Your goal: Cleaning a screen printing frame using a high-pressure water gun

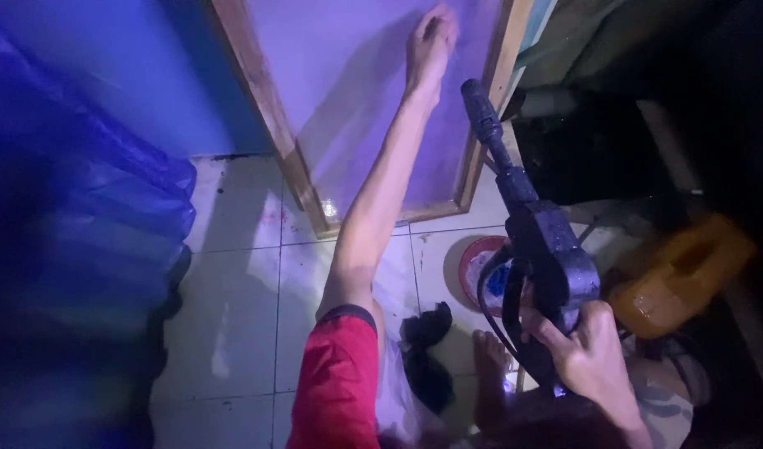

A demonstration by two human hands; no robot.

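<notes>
Bracing the wood-framed screen [373, 91] with the left hand [430, 37], fingers curled against its mesh near the top so it stays leaning on the blue wall [107, 75]. Right hand [585, 349] wraps the spray gun [539, 241] grip, nozzle aimed at the frame's right edge, above the tiled floor [248, 274].

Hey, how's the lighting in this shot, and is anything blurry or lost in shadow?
Head view: dim, with a strong blue-violet cast. The framed screen is the brightest area, and the left hand and arm throw a soft shadow on it. A small glare spot sits near the frame's lower corner. The blue plastic sheet is blurred. The right side falls to near black around the yellow jug. The right hand holding the spray gun stays readable.
</notes>
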